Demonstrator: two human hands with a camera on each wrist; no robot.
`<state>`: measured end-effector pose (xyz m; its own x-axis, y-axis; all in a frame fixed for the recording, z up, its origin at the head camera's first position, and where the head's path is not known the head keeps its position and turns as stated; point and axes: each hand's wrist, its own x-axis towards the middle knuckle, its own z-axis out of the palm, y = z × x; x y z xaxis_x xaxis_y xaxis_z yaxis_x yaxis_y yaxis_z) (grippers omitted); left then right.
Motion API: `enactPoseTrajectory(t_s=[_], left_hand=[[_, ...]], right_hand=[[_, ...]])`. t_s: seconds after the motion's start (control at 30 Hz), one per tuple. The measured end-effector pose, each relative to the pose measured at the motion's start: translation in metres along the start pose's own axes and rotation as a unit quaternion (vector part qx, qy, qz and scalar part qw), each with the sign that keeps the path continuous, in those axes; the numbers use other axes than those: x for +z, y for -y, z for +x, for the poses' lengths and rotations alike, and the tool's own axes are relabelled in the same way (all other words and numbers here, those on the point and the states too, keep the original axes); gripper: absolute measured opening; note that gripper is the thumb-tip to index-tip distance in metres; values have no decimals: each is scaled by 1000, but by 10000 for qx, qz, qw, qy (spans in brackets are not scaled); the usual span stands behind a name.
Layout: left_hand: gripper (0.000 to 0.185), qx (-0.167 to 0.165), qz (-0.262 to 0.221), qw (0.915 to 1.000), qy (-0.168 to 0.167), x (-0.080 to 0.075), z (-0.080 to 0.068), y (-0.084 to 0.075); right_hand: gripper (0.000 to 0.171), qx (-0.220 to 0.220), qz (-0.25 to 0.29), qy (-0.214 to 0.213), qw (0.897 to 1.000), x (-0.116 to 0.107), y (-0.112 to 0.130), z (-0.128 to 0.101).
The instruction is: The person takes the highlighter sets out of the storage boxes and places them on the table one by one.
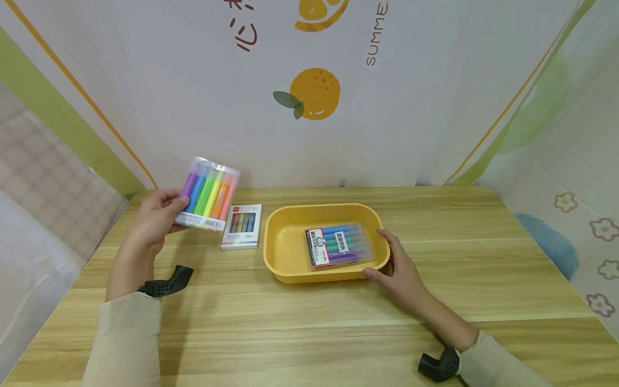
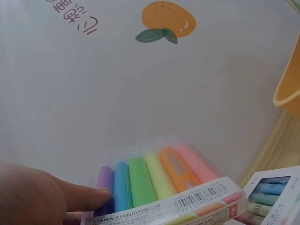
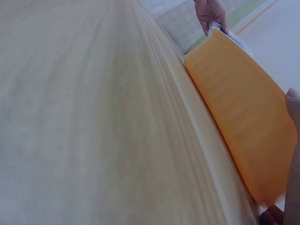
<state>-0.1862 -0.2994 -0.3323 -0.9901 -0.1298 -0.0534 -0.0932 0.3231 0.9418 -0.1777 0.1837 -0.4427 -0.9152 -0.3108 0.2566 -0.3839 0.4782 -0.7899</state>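
Note:
In the head view my left hand (image 1: pixel 153 221) pinches a clear pack of highlighters (image 1: pixel 207 194) by its left edge, thumb across the front. The pack is held up and tilted; its thick markers run from purple to pink, above a barcode strip seen in the left wrist view. Under its lower right corner lies a white box (image 1: pixel 242 227) with a window showing coloured sticks. My right hand (image 1: pixel 403 277) grips the right end of a yellow plastic basket (image 1: pixel 285 242), thumb at the front rim and fingers at the side. Inside the basket lies a clear pack of blue, green and purple pens (image 1: pixel 340 244).
The wood-grain table (image 1: pixel 309 333) carries everything. A white cloth backdrop (image 1: pixel 411 118) with printed oranges hangs behind its far edge, and more cloth hangs at both sides. Black wrist-worn devices (image 1: pixel 169 282) sit by the cuffs.

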Motion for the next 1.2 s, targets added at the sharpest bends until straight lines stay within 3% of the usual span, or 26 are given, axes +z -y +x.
enactPoseTrajectory(t_s=[0.4,1.2], left_hand=[[54,-152,253,9996,7,1,2,5],[57,-229,288,9993,20,0,2,6]], right_hand=[[91,13,1,-10,10000,0,1,0],[90,23,14,14,10000,0,1,0]])
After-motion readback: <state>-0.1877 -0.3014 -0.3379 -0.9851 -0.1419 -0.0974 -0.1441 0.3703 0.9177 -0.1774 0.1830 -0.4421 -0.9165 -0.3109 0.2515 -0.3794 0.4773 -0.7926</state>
